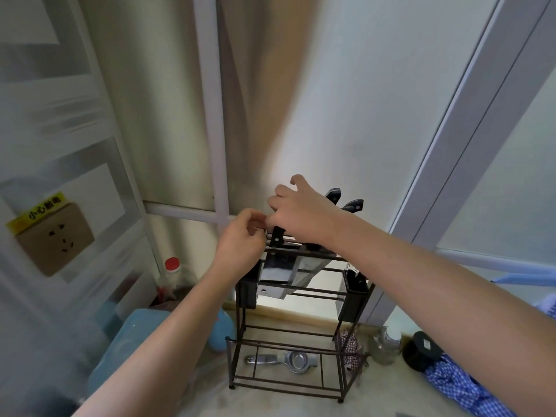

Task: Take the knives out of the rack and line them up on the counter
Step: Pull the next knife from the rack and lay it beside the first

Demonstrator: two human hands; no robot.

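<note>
Knives (281,267) are seen slotted in the rack (296,335) top. Right hand (301,216) fingers are clamped on one handle; left hand (242,236) fingers pinched together beside it.

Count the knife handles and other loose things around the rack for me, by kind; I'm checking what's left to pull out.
Knife handles showing at the rack top: 3
Red-capped bottle: 1
Metal squeezer under the rack: 1
Black round container: 1
Total: 6
</note>
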